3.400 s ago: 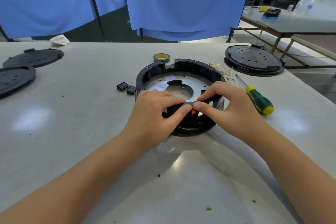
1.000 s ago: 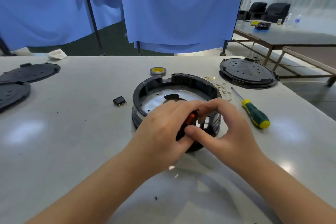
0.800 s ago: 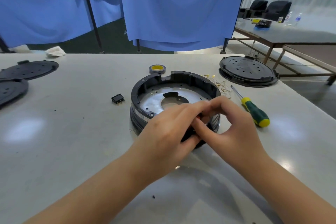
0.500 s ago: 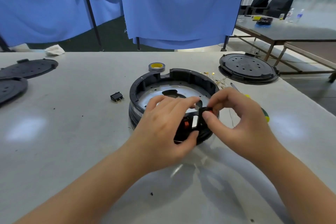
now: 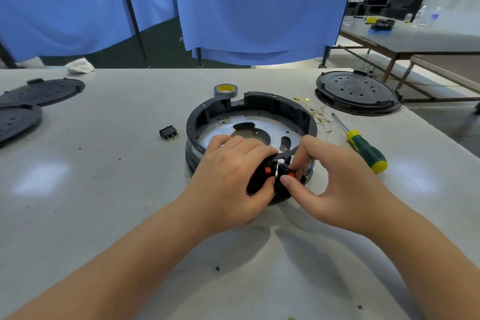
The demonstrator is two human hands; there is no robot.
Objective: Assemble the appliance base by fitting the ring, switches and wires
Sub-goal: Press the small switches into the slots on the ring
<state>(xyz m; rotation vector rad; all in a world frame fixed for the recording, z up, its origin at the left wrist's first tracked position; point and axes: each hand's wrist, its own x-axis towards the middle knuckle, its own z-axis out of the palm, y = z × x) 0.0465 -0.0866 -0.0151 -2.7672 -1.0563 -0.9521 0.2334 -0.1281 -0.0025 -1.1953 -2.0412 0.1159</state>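
The appliance base [image 5: 249,122] is seen on the desk [image 5: 104,189], its near wall being worked on by both hands, so the switch-fitting step is judged to be under way. One switch with an orange rocker [image 5: 267,170] appears seated in the near wall, just beside the thumb of the left hand [image 5: 231,179], whose fingers are curled over the base rim to steady it. A second switch [image 5: 289,174] is pinched between thumb and fingers of the right hand [image 5: 330,179] and is pressed at the neighbouring opening; whether it is fully seated cannot be told. A spare switch [image 5: 168,133] lies apart, beyond and to the left of the left hand. The loose wires [image 5: 318,113] lie beyond the right hand, outside the base, so wiring is judged still undone. Inside the base only a perforated metal plate [image 5: 259,125] is seen; nothing loose is held in it.
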